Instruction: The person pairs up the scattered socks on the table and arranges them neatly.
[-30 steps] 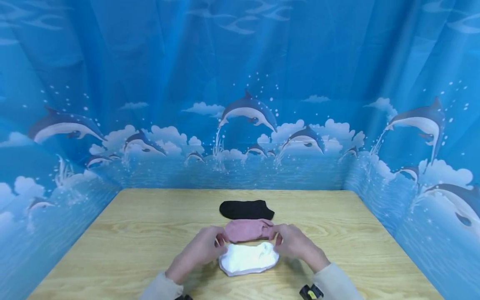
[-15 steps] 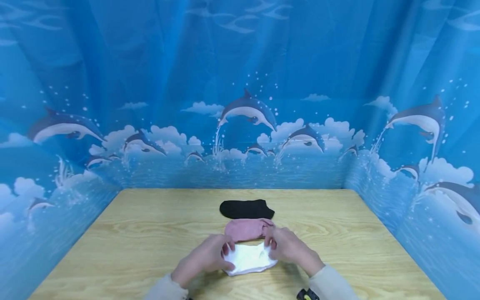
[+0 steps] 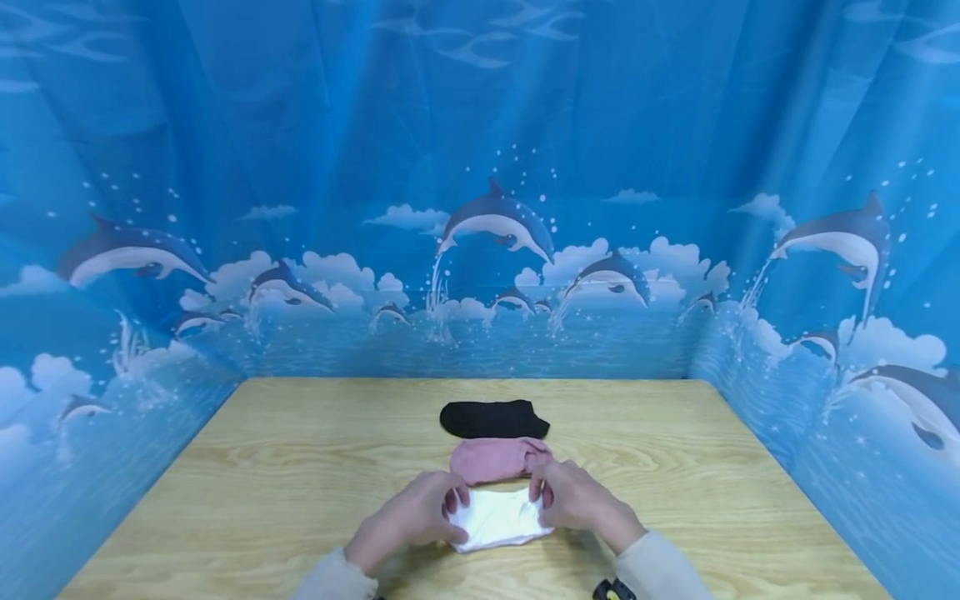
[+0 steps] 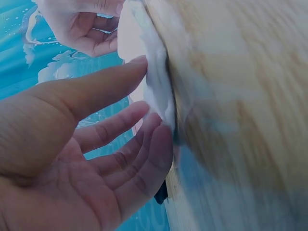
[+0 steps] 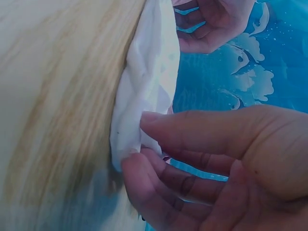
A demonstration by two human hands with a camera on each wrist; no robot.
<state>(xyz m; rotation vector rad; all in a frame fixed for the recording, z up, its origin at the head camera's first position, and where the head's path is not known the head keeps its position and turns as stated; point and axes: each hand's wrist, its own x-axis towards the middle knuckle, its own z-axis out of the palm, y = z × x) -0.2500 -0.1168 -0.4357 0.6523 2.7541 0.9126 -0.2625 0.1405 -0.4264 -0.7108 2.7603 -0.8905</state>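
A white sock (image 3: 498, 520) lies sideways near the front of the table, between the two hands. The left hand (image 3: 431, 510) has its thumb and curled fingertips on the sock's left end; in the left wrist view the thumb (image 4: 113, 79) touches the white cloth. At the opposite end, the right hand (image 3: 573, 498) pinches the sock, with thumb (image 5: 178, 126) and bent fingers around its tip in the right wrist view. Just beyond it lies a folded pink sock (image 3: 491, 460), close to the fingertips of both hands. Behind that one is a flat black sock (image 3: 493, 419).
The socks form a column on a wood-grain table (image 3: 300, 450). A blue curtain (image 3: 480, 108) printed with dolphins and clouds encloses the table's back and both sides.
Both hands have moved inward over the white sock's ends, and the right hand has shifted left. The sock looks slightly shorter between them. The pink and black socks stay put.
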